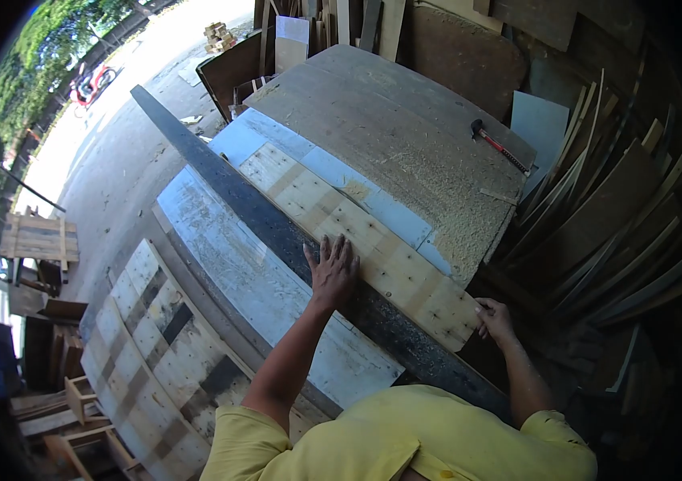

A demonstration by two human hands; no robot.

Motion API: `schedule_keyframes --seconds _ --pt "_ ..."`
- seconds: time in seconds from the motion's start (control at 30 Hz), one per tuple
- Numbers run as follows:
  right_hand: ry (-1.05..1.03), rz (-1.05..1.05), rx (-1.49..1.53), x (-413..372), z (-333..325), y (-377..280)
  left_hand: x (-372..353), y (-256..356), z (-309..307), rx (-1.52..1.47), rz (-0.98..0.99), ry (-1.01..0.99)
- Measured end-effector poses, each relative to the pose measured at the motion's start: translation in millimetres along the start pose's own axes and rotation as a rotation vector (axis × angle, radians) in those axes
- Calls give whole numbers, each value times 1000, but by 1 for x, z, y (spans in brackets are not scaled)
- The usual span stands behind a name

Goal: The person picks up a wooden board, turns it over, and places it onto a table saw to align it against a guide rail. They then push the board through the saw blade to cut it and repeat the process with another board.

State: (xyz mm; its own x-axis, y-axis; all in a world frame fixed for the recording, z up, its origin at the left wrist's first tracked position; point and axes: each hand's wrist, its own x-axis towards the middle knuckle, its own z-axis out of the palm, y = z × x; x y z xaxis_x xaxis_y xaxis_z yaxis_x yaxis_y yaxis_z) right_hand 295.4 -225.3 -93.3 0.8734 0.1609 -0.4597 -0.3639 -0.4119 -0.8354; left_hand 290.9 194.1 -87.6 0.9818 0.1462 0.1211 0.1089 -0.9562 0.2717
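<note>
Pinching board (405,268) in right hand (498,320), spreading left hand (333,276) wide on beam (405,333); risk of skewing board through uneven pressure.

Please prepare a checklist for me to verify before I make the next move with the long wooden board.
1. Right hand at the near end of the board: ok, it touches the corner.
2. Right grip firm: cannot tell, the fingers below are hidden.
3. Left hand clear of the board's edge: not ok, it is spread over this edge and the dark beam.
4. Hammer away from the board: ok, it lies apart, across the brown tabletop.
5. Tabletop free of sawdust: not ok, it is scattered there.
6. Board free of nails: cannot tell, its dark spots are too small.
</note>
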Motion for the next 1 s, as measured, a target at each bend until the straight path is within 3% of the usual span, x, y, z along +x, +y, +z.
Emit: schedule_keyframes --seconds 1.0 --pt "-23 7 39 51 64 -47 53 -49 -15 64 -193 26"
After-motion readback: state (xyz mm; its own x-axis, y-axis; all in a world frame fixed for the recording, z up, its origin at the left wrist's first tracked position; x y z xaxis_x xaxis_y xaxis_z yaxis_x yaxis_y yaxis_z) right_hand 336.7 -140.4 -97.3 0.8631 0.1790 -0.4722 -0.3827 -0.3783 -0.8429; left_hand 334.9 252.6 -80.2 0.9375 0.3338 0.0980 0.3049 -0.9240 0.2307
